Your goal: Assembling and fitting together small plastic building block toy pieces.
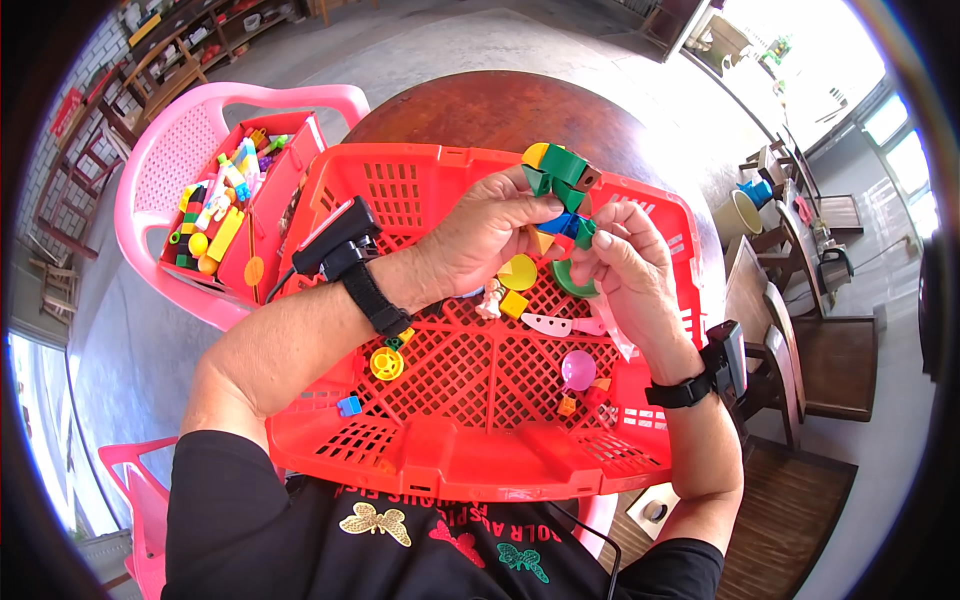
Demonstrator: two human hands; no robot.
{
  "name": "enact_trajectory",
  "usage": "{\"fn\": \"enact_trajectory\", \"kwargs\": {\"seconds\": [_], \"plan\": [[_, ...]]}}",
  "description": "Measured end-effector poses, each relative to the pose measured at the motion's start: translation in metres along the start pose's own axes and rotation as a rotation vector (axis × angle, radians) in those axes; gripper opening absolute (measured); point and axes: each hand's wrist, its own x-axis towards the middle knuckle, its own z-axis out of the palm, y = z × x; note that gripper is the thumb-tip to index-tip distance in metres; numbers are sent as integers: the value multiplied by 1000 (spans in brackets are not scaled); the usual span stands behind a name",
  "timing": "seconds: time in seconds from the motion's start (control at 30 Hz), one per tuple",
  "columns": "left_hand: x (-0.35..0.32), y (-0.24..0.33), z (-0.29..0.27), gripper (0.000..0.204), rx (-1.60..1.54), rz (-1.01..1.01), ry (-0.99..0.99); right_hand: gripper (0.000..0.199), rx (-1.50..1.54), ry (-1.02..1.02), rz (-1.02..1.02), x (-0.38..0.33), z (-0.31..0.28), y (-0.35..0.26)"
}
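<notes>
Over the far half of a red plastic basket (480, 482), my left hand (485, 230) pinches a toy built of joined blocks (568, 165), mostly green with yellow, brown and blue parts. My right hand (640, 265) has its fingers closed on a small green block (585, 234) against the toy's blue lower part; whether it is attached there I cannot tell. Below the hands in the basket lie a yellow round piece (518, 271), a yellow block (514, 304), a white toy knife with a pink handle (550, 324) and a small doll-like figure (490, 300), partly hidden.
A pink round toy piece (578, 369), a yellow wheel-like piece (387, 364) and a blue block (349, 406) lie nearer in the basket. The basket rests on a round wooden table (450, 110). At left, a pink chair (140, 190) carries a red box (290, 190) of toys.
</notes>
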Motion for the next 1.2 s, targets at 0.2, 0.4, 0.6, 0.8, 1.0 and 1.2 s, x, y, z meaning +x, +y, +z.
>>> {"fn": "enact_trajectory", "kwargs": {"seconds": [0.2, 0.4, 0.6, 0.8, 1.0, 1.2], "plan": [[-2, 0, -7, 22, -50, 3, -55, 11, 38, 19, 13, 1, 1, 3], [-3, 4, 3, 25, -35, 40, 31, 13, -63, 89, -5, 1, 4, -1], [0, 1, 1, 30, 5, 90, 44, 9, -171, 26, 20, -1, 1, -5], [0, 0, -1, 27, -42, 44, 34, 7, -196, 80, -29, -1, 5, -3], [0, -2, -8, 25, 31, -9, 47, 10, -192, 103, -42, -1, 1, -6], [-1, -2, -4, 24, -46, -105, 56, 12, -125, 114, -127, 0, 1, -9]]}}
